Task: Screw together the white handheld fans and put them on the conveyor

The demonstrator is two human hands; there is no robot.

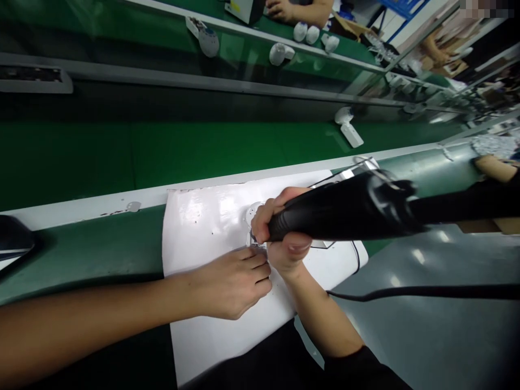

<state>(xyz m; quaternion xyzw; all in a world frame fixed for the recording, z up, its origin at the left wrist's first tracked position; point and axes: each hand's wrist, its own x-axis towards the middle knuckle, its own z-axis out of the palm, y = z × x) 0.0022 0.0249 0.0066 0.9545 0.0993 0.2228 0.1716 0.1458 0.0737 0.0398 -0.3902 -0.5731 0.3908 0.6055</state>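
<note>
My right hand point(284, 227) is wrapped around a black electric screwdriver point(341, 208), which is tilted with its rear end toward the camera. The driver's tip is hidden behind the hand. A small white plastic device point(254, 212) with a round head lies under the driver on a white sheet point(203, 227); fingers cover much of it. My left hand point(239, 281) is closed at the near end of that device, its fingers curled and its fingertips out of sight.
Beyond the sheet runs a green conveyor belt point(182, 151) carrying a white device point(349, 127). More white units stand on a shelf point(244, 33) above. A dark object point(14, 238) sits at the left edge. A black cable point(406, 292) crosses at right. Co-workers' hands point(280, 10) show farther off.
</note>
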